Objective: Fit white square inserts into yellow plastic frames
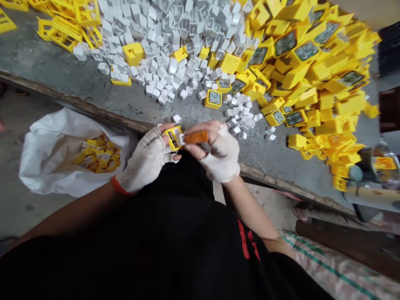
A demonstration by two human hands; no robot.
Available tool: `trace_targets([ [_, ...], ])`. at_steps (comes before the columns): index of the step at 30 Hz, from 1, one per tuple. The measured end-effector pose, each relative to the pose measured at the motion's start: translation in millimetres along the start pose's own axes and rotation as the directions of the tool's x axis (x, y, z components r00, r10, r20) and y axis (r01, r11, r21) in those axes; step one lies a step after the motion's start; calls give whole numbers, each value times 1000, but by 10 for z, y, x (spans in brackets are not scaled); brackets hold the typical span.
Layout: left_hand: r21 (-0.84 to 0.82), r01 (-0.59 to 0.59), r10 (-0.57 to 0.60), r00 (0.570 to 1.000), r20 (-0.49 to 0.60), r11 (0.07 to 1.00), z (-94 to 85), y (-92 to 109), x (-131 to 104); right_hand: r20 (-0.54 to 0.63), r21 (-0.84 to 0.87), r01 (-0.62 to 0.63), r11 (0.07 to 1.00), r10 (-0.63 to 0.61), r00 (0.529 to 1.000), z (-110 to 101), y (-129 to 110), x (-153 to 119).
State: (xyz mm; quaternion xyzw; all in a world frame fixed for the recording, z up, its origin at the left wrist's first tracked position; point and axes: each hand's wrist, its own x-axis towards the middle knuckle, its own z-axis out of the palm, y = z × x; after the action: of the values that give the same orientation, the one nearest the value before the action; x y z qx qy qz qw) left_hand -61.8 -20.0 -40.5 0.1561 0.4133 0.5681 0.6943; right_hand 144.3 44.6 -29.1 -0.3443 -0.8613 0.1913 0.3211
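- Bench (78,79): grey, worn along its near edge, runs slantwise across the upper half of the frame.
- Yellow blocks (295,79): heaped at upper right; several show a grey, recessed face.
- White caps (172,66): spread loose over the upper middle, thinning out toward the near edge.
- Sack (40,150): white, open-mouthed, at left below the bench; yellow-and-white pieces (100,154) lie inside.
- Loose frames (64,26): yellow, piled at upper left.
- Left hand (146,156): gloved, fingertips bare, thumb and fingers clamped on the held frame. In my judgement this grip should be firm but keep clear of the openings.
- Right hand (220,152): likewise gloved, close beside the left, fingers closed around the orange block. A steady, straight approach seems advisable; tilting could skew the parts.
- Orange block (196,137): mid-frame, dark underneath, its left end at the white piece.
- Held frame (173,138): yellow, mid-frame, just off the bench edge; best kept square to the block.
- White piece (181,139): between frame and block; seating cannot be told. Even pressure would likely serve best.
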Motion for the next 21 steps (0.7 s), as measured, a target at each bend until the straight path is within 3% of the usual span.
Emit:
trace_targets([
  [5,-106,19,-10,996,89,994,-87,-69,-43,-134,42,117,992,-110,985,154,-165,-148],
  [9,-126,-8,23,993,116,992,-220,-98,-61,-130,59,279,958,-270,954,154,-143,-62],
  [14,-85,-120,130,984,120,989,-252,-96,-86,-103,8,313,950,-311,945,102,-140,-19],
  [19,68,-271,264,959,99,960,-215,-108,-123,-125,-76,306,949,-314,941,75,-215,-76],
  [21,87,-262,256,964,65,961,-210,-116,-128,-121,-106,316,943,-327,937,69,-253,-88],
])
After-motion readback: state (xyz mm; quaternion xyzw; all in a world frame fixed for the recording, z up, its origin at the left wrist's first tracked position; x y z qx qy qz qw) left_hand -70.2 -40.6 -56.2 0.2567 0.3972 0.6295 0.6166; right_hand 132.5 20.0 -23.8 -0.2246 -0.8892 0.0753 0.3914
